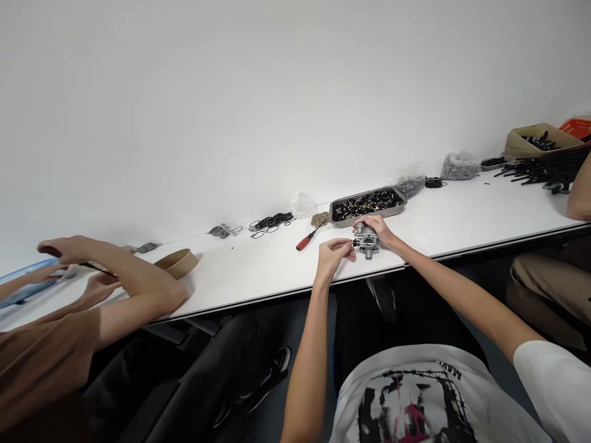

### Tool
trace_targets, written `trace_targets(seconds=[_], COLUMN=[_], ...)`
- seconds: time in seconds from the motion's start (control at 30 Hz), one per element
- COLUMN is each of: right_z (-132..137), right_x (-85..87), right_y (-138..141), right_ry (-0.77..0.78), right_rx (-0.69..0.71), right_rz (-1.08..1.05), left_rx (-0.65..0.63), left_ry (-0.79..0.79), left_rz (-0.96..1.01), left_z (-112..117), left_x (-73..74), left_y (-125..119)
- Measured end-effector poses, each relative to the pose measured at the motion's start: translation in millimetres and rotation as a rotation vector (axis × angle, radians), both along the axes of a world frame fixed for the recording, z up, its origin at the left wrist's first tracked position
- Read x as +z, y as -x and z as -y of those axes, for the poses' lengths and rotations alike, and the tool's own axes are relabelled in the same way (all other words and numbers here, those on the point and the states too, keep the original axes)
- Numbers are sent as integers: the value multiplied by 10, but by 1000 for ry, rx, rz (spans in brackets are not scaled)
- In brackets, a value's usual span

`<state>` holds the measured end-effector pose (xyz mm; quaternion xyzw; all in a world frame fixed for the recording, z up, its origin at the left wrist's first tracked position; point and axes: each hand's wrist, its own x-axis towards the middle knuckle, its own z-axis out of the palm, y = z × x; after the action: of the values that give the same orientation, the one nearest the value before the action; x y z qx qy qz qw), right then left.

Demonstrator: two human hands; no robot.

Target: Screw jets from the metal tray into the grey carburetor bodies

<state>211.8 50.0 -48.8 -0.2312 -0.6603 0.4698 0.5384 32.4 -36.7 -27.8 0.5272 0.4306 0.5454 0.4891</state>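
Observation:
A small grey metal carburetor rests on the white table near its front edge. My right hand is closed over its top and holds it. My left hand is pinched at the left side of the part, on a tiny piece too small to name. Just behind stands a metal tray filled with small dark parts. A red-handled screwdriver lies to the left of my hands.
A person in a brown shirt works at the left, hands near a brown ring. Black rubber rings, plastic bags, a cardboard box and black rods line the back. Another person's arm shows at right.

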Motion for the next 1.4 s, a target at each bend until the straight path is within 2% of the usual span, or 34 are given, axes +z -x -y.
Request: trace_targets(seconds=[0.13,0.5,0.83,1.1,1.4], right_z=[-25,13,-3,-42,-100], right_x=[-16,19,5,-28,-77], right_y=[-1,-13,6,13,18], right_ry=[-16,-28,-13,72,187], right_rx=[4,0,7,-7,-6], right_rz=[-1,19,1,-3,81], left_rx=[12,35,149,151,113], left_ry=[13,-78,-89,-118,-60], left_rz=[1,9,66,31,50], left_z=[-16,-18,-39,3,-1], left_x=[-17,-58,-125,-145,-222], left_y=[-34,-1,-80,-144,-82])
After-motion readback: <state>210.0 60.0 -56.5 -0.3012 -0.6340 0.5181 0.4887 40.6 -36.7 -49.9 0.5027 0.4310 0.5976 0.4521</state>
